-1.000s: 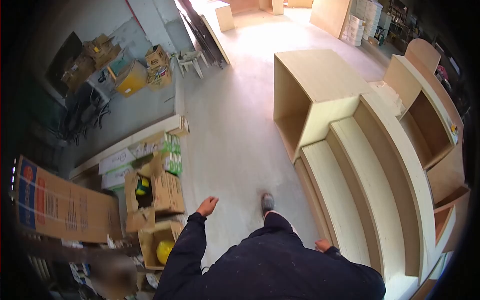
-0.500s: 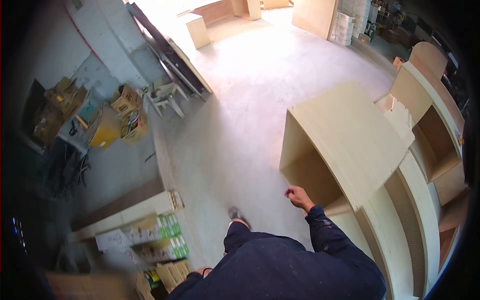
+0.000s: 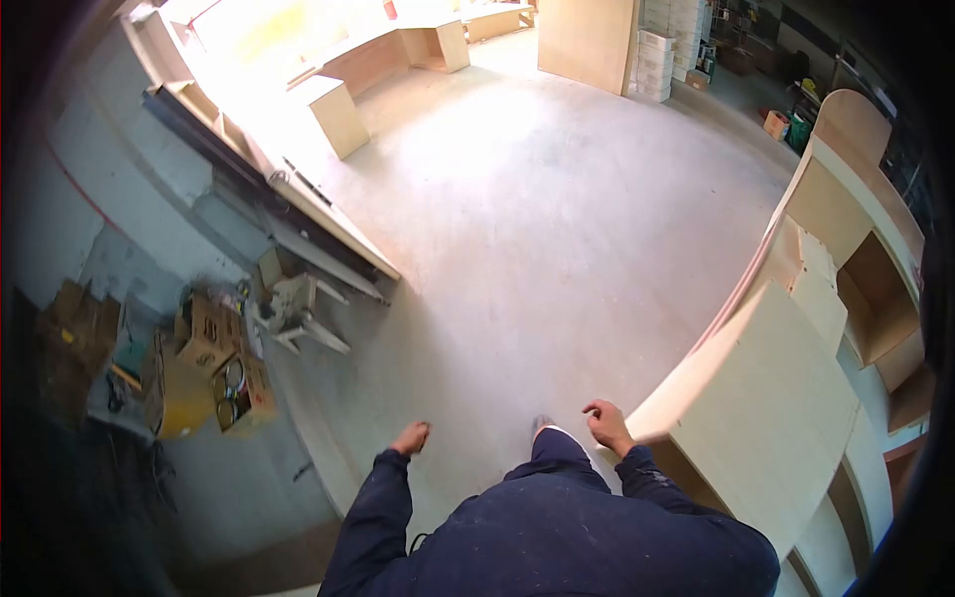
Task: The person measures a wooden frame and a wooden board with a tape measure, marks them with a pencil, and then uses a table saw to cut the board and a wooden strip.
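My left hand (image 3: 411, 439) hangs over the concrete floor at lower centre, its fingers curled; whether it holds anything is too small to make out. My right hand (image 3: 607, 426) is held out with its fingers loosely bent and parted, and nothing shows in it. Just right of that hand stands a pale wooden cabinet (image 3: 761, 408) with an open hollow side, and a narrow gap seems to lie between them. A shoe (image 3: 541, 422) shows on the floor between my hands.
Curved wooden units (image 3: 821, 199) line the right side. Panels (image 3: 269, 194) lean at the left, beside a white plastic stool (image 3: 298, 310) and cardboard boxes (image 3: 244, 393). More wooden furniture (image 3: 338, 114) stands at the back, near a tall panel (image 3: 587, 45) and stacked white boxes (image 3: 654, 65).
The view has moved forward across the floor, and the cabinet now sits lower and further right. My left hand has come up into fuller view. My right hand remains beside the cabinet.
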The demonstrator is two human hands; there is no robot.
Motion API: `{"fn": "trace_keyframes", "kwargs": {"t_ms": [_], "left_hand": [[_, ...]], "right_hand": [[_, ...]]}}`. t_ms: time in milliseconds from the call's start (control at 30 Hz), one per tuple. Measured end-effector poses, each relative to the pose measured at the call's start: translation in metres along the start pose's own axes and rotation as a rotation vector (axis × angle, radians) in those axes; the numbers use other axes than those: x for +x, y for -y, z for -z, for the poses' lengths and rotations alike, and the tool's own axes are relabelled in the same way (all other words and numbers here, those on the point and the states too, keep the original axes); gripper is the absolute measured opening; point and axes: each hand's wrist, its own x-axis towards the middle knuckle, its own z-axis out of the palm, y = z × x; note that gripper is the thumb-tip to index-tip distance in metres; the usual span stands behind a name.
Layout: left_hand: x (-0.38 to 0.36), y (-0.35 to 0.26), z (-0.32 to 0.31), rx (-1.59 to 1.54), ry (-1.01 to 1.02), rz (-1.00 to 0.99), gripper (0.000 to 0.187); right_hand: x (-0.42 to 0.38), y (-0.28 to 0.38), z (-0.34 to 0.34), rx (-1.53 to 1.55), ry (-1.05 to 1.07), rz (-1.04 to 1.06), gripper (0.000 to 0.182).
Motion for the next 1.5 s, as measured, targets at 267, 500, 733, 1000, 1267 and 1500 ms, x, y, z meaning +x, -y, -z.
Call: {"fn": "trace_keyframes", "kwargs": {"t_ms": [267,500,733,1000,1267,1500], "left_hand": [[0.287,-0.065,0.156,0.101,-0.347,-0.466,0.025],[0.284,0.039,0.15,0.588,0.334,0.097,0.017],[0.457,0.047,0.286,0.452,0.341,0.325,0.02],[0.974,-0.183,0.532,0.858,0.166,-0.703,0.01],[1.239,-0.431,0.651,0.082,0.241,-0.453,0.025],[1.243,-0.299,0.675,0.86,0.592,-0.128,0.013]], "right_hand": [[0.271,-0.033,-0.036,0.039,-0.167,-0.074,0.013],[0.537,0.19,0.023,0.402,0.388,0.31,0.02],[0.715,0.406,0.126,0.553,0.684,1.254,0.037],[0.925,0.514,0.152,0.961,0.728,1.47,0.034],[1.193,0.498,0.18,0.814,0.638,1.622,0.036],[1.435,0.527,0.242,0.991,0.701,1.553,0.034]]}}
